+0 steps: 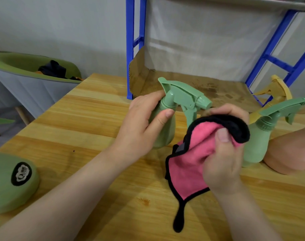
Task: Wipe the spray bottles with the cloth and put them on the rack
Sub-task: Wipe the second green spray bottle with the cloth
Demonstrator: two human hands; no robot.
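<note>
Green spray bottle (165,122), centre of frame, held just above the desk (89,122). Long axis near upright, leaning a little to the left; nozzle points right and slightly down, trigger hangs beneath it toward the cloth. Left hand (144,119) wraps the neck and shoulder of the bottle: thumb across the front, fingers behind under the pump head. A narrow, closed grip on the bottle.

Pink cloth (190,160) with black trim, just right of the bottle. Right hand (223,153) bunches its upper part, thumb pressed on the fold; grip closed on the cloth. Loose corner trails down to the desk, black loop at lower centre. Cloth near the trigger; contact with the bottle body cannot be told.

Second green spray bottle (259,138) stands at right, behind the right hand, leaning, nozzle toward the right edge of frame. A yellow spray bottle (273,91) behind it, partly hidden by the blue rack (130,49). A tan rounded object (291,153) touches the second bottle's lower side at the right edge.

Rack upright stands in the upper centre, its lowest shelf lined with brown cardboard (191,84); shelf surface bare in the middle, directly behind the held bottle. Desk left edge runs diagonally from upper centre to lower left; wide bare wood left of the forearm. Green round pad (7,185) at lower left. Green chair (26,66) beyond the desk edge, upper left.
</note>
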